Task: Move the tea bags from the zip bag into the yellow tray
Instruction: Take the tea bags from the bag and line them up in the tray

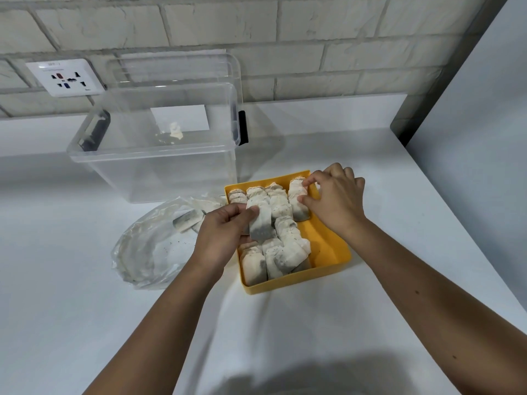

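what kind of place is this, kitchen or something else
Probably an indoor worktop or staged work area, not clearly a kitchen: a white counter against a painted brick wall, a wall socket, and a clear storage bin. No sink or stove is visible.

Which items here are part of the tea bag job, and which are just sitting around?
Part of the job:
yellow tray
tea bags in the tray
zip bag, a few bags still inside
left hand holding a tea bag
right hand

Lying about:
clear storage box
wall socket
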`<state>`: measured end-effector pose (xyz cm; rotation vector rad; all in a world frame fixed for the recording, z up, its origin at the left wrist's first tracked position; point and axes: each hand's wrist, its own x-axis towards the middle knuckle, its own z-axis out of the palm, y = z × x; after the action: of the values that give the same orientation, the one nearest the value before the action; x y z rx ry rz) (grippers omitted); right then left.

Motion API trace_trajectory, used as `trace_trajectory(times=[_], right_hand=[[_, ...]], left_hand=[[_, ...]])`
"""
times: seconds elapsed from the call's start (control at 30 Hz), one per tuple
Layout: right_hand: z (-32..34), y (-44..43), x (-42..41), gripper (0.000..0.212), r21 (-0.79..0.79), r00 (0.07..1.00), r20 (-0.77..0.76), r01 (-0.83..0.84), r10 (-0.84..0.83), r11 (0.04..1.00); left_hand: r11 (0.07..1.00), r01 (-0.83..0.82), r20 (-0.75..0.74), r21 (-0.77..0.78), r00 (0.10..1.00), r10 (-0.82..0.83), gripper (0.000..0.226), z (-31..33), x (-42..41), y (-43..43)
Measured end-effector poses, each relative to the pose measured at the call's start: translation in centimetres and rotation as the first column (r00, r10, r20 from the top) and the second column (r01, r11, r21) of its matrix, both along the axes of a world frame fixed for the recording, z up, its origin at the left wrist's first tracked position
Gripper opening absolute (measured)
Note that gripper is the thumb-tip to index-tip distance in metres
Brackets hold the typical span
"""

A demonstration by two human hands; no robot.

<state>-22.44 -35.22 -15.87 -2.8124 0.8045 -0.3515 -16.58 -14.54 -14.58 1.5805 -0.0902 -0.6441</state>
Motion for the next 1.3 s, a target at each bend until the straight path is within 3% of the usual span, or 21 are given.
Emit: trace_trajectory(times=[0.1, 0.17, 0.33, 0.4, 0.67, 0.9, 1.03, 1.2, 1.3], right_hand=[[1.7, 1.1, -2.3, 0.019, 0.145, 0.991, -0.017, -0.127, 0.131, 0.981], [2.4, 2.0, -3.6, 0.025, 0.228, 0.97, -0.1, -0.194, 0.222, 0.954], [1.7, 4.0, -4.8, 0.051, 0.088, 0.89, -0.284, -0.347, 0.357, 0.934], [1.3, 4.3, -4.8, 0.052, 0.062, 0.873, -0.32, -0.369, 0.369, 0.927], [1.9, 4.2, -5.2, 0.022, 0.217, 0.883, -0.24, -0.357, 0.404, 0.909], [3.5, 3.5, -5.2, 0.024, 0.469, 0.927, -0.021, -0.323, 0.376, 0.822], [4.3, 2.5, -4.4, 0.019, 0.521, 0.936, 0.045, -0.321, 0.35, 0.791], [4.4, 2.4, -4.1, 0.014, 0.568, 0.913, -0.044, -0.311, 0.406, 0.762], [5.2, 2.2, -4.2, 0.012, 0.664, 0.875, -0.114, -0.285, 0.47, 0.691]], left_hand=[[1.0, 0.0, 0.011, -0.007, 1.0, 0.0, 0.013, 0.3, -0.1, 0.1], [1.0, -0.002, 0.019, -0.008, 1.0, 0.002, 0.013, 0.3, -0.2, 0.1], [1.0, 0.006, 0.042, 0.01, 0.999, -0.006, 0.013, 0.2, -0.4, 0.2], [1.0, 0.013, 0.038, 0.006, 0.999, -0.013, 0.013, 0.2, -0.4, 0.3], [1.0, 0.015, 0.049, 0.009, 0.999, -0.016, 0.013, 0.6, -0.6, 0.4], [1.0, 0.008, 0.044, 0.003, 0.999, -0.008, 0.014, 0.5, -0.5, 0.3], [1.0, 0.012, 0.038, -0.014, 0.999, -0.011, 0.014, 0.5, -0.5, 0.4], [1.0, 0.021, 0.052, 0.002, 0.998, -0.021, 0.015, 0.3, -0.2, 0.4], [1.0, 0.022, 0.054, -0.002, 0.998, -0.022, 0.016, 0.3, -0.2, 0.5]])
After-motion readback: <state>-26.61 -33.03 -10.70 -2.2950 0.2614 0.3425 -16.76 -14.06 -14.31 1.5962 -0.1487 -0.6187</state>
